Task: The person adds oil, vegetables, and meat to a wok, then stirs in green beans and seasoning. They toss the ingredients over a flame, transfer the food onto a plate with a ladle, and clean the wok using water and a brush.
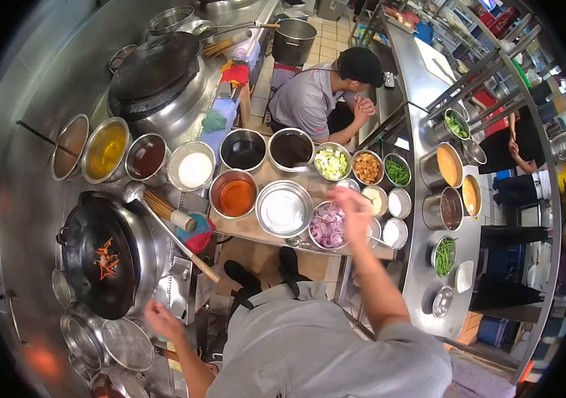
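My left hand point(163, 321) hangs beside the near edge of the wok point(90, 232), its fingers loosely apart with nothing visible in them. Orange and red strips point(106, 260) lie inside the wok. Over the counter, my right hand point(354, 211) is smeared by motion, just above and right of a bowl of sliced red onions point(326, 229). Whether its fingers hold anything does not show. Near it are cut pale green vegetables point(331, 162), brown chunks point(366, 166) and small tubs of white seasoning point(395, 233). A ladle point(177, 235) rests across the wok's right side.
Bowls of sauce and liquid line the counter, including an orange one point(235, 196) and a clear one point(284, 209). A second wok point(153, 69) stands farther back. A person point(316, 99) in a black cap leans at the far counter. Strainers point(127, 343) lie low left.
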`<action>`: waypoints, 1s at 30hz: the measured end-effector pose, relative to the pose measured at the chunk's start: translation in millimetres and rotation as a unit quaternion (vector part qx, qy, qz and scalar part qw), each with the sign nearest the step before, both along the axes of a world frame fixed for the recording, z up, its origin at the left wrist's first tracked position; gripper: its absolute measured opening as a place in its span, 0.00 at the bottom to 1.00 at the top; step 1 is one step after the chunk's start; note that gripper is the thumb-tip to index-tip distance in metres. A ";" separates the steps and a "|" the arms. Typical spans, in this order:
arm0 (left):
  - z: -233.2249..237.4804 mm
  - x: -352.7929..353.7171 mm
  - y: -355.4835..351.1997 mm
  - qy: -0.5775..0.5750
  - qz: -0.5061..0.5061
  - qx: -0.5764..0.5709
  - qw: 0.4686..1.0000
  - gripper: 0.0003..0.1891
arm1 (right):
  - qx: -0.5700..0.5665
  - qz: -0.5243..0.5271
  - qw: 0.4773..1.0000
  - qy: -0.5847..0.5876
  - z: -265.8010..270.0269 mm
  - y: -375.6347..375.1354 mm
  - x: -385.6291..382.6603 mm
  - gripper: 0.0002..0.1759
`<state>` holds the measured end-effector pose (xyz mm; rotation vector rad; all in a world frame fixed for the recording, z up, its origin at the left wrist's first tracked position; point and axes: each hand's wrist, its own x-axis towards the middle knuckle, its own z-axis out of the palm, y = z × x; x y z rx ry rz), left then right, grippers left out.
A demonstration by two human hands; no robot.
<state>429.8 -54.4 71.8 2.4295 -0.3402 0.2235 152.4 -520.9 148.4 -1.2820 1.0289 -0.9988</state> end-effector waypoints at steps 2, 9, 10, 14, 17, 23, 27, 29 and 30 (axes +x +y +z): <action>-5.1 -30.3 -15.8 0.156 -0.047 -0.004 0.987 0.19 | -0.161 -0.064 0.968 0.179 -26.9 -53.4 -86.2 0.14; -98.4 -86.4 -91.0 0.256 0.005 -0.085 0.963 0.32 | -0.358 0.062 0.806 0.467 -98.7 -159.9 -139.3 0.15; -90.7 -87.3 -107.0 0.279 0.016 -0.093 0.956 0.31 | -0.357 0.093 0.784 0.499 -108.5 -160.6 -138.6 0.16; -106.5 -61.2 -131.5 0.409 0.092 -0.198 0.886 0.29 | -0.355 0.133 0.794 0.475 -104.9 -156.3 -144.7 0.26; -139.5 -40.0 -134.0 0.456 0.031 -0.156 0.876 0.22 | -0.307 0.155 0.812 0.471 -106.1 -155.8 -160.6 0.33; -117.4 -44.5 -176.3 0.380 0.145 -0.386 0.828 0.20 | -0.280 0.170 0.815 0.479 -81.2 -148.4 -160.3 0.41; -91.9 -58.8 -184.6 0.350 0.155 -0.384 0.840 0.19 | -0.303 0.036 0.792 0.528 -24.1 -128.2 -143.8 0.24; -90.9 -66.6 -178.7 0.337 0.139 -0.392 0.845 0.19 | -0.249 0.008 0.808 0.533 -16.2 -115.6 -121.4 0.18; -77.4 -71.0 -177.5 0.343 0.139 -0.405 0.836 0.19 | -0.224 0.009 0.819 0.528 -20.3 -110.5 -110.7 0.17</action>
